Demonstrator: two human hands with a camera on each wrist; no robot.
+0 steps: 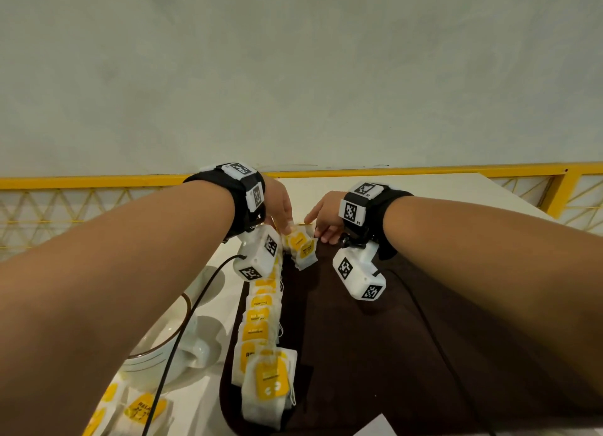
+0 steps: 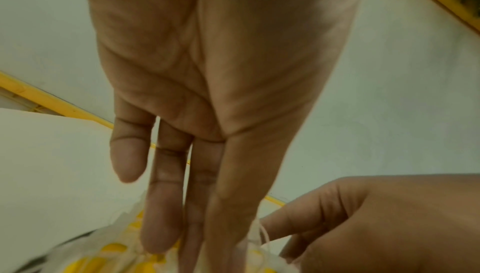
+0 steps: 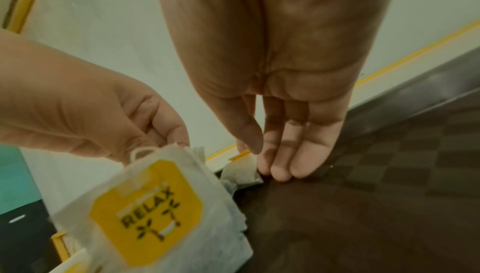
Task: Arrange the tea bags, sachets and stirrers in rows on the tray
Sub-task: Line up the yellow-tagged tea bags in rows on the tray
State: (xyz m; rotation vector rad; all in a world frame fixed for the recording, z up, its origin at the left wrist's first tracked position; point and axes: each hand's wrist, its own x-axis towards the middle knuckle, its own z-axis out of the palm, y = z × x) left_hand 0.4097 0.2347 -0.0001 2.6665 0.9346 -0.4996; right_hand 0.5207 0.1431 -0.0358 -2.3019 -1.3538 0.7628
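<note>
A dark brown chequered tray (image 1: 359, 337) lies on a white table, and a row of white tea bags with yellow labels (image 1: 261, 321) runs along its left edge. At the tray's far end my left hand (image 1: 285, 226) pinches the top edge of a tea bag marked RELAX (image 3: 145, 211), which hangs tilted. Beside it my right hand (image 1: 321, 230) has straight fingers (image 3: 280, 166), their tips touching the tray (image 3: 363, 195) next to another tea bag's corner (image 3: 244, 172). In the left wrist view my left fingers (image 2: 161, 226) reach down onto tea bags (image 2: 111, 257). No sachets or stirrers are in view.
A white bowl with a brown rim (image 1: 156, 354) and a white cup (image 1: 202, 347) stand left of the tray. Loose tea bags (image 1: 143, 409) lie at the bottom left. A black cable (image 1: 195, 305) crosses them. A yellow railing (image 1: 424, 171) runs behind the table.
</note>
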